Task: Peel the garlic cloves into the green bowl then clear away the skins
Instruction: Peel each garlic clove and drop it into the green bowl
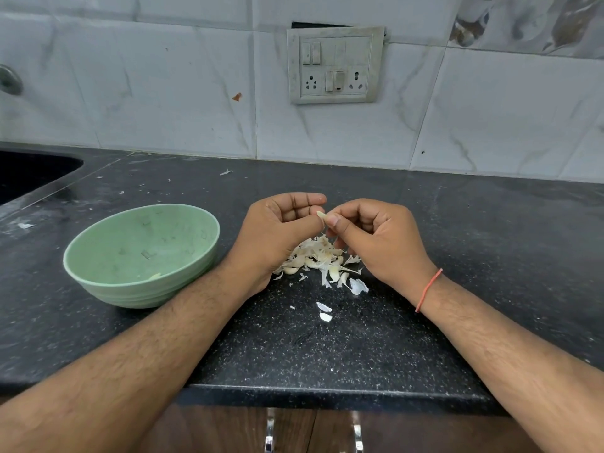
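Two bare hands meet above the garlic pile [318, 261], the landmark here. Left hand [282, 225] and right hand [376, 235] both have fingers curled, pinching one garlic clove [322, 215] between them; only its pale, pointed tip shows between the thumb tips, just above the pile. Right wrist carries one thin orange thread band [428, 290].

The pile: a loose heap of cream-white cloves mixed with papery, curled skins, on the black speckled stone desk [327, 351]. Clove count in the heap cannot be told; skins overlap them. Three larger loose skin flakes [358, 286] lie on the near side of the pile, thin and shell-shaped; small crumbs are scattered around them.

One green bowl [143, 255] stands left of the pile, just beside the left wrist. Round, matte, ribbed outer wall. One pale sliver, probably a clove, lies near its inner front wall.

Far left of the pile: the corner of one dark sink [29, 173] set into the desk. Behind the pile: a wall of glossy, grey-veined marble tiles with one white switch plate [335, 65], rectangular, bearing two sockets and several rocker switches. Below the desk edge: two chrome cabinet handles [270, 431] on dark wood fronts.
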